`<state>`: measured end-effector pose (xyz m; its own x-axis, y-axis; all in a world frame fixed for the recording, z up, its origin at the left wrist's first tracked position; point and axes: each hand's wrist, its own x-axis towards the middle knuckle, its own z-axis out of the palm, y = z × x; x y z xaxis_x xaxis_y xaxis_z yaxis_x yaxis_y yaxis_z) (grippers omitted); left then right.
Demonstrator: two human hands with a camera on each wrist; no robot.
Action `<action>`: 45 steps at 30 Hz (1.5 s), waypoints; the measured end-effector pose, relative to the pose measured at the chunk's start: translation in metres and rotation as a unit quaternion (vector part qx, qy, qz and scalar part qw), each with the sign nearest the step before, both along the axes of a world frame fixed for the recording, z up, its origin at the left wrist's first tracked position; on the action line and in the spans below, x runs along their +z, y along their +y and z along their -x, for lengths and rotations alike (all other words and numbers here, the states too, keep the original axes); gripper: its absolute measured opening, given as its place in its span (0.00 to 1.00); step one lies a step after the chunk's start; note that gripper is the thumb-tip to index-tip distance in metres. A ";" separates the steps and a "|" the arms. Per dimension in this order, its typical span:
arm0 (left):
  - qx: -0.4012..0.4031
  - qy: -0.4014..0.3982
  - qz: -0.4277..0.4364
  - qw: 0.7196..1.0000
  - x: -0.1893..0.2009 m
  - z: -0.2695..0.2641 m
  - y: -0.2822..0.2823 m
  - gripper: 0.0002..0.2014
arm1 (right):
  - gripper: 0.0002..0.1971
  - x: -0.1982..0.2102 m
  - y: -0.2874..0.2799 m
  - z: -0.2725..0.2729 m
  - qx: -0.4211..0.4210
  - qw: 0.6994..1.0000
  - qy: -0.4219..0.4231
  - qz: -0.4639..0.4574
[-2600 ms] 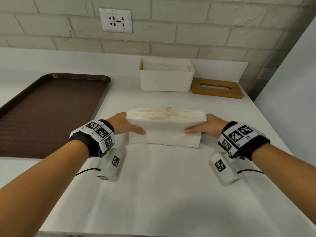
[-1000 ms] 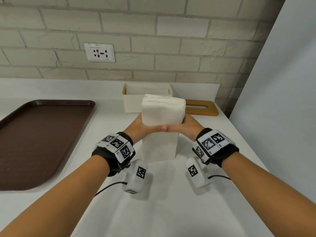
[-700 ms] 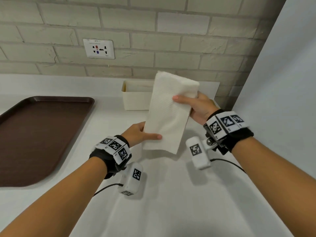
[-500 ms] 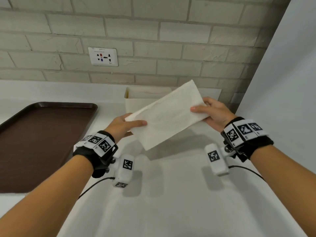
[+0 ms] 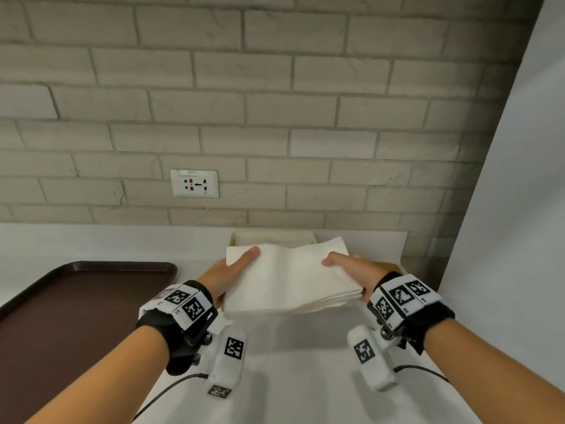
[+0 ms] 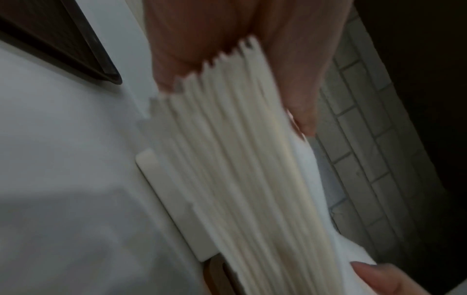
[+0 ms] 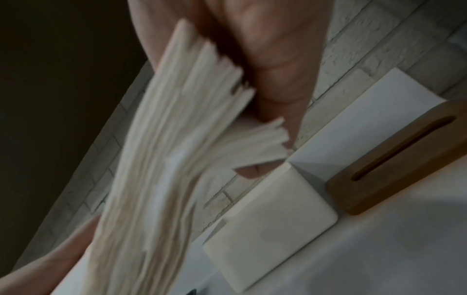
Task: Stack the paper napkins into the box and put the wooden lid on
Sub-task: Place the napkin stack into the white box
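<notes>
White paper napkins, a thick stack of folded sheets, hang in the air above the white counter, held flat between both hands. The left hand grips the stack's left end, thumb lying on top and fingers curled underneath; the right hand grips the right end the same way, thumb on the top sheet. In the left wrist view the layered edges of the stack fan out from the palm, with the other hand's thumb pressing the far end. The right wrist view shows the sheets slightly splayed under the right hand.

Just beyond the stack, against the brick wall, stands the cream box, open at the top, mostly hidden behind the napkins in the head view; something pale lies inside it, too hidden to make out. From the right wrist its side wall is plain to see, resting on the counter below the held stack. Right of the box lies the wooden lid, flat on the counter with a long slot cut through it, just beside the box and not touching the napkins.

A dark brown tray sits on the counter at the left, well apart from the hands. A wall socket is set in the bricks above.
</notes>
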<state>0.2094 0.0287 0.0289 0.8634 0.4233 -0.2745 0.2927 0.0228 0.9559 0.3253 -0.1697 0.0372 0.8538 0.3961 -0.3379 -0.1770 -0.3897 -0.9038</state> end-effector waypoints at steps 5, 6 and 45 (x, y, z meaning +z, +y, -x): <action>-0.093 0.042 0.046 0.994 0.020 -0.041 0.036 0.15 | 0.26 0.025 0.033 -0.049 -0.030 0.998 -0.034 0.039; -0.099 0.040 0.040 0.993 0.024 -0.052 0.045 0.13 | 0.23 0.030 0.040 -0.061 -0.043 0.997 -0.038 0.046; -0.314 0.206 -0.622 0.687 -0.045 -0.142 0.110 0.47 | 0.23 -0.044 0.122 -0.126 0.291 0.836 -0.239 0.400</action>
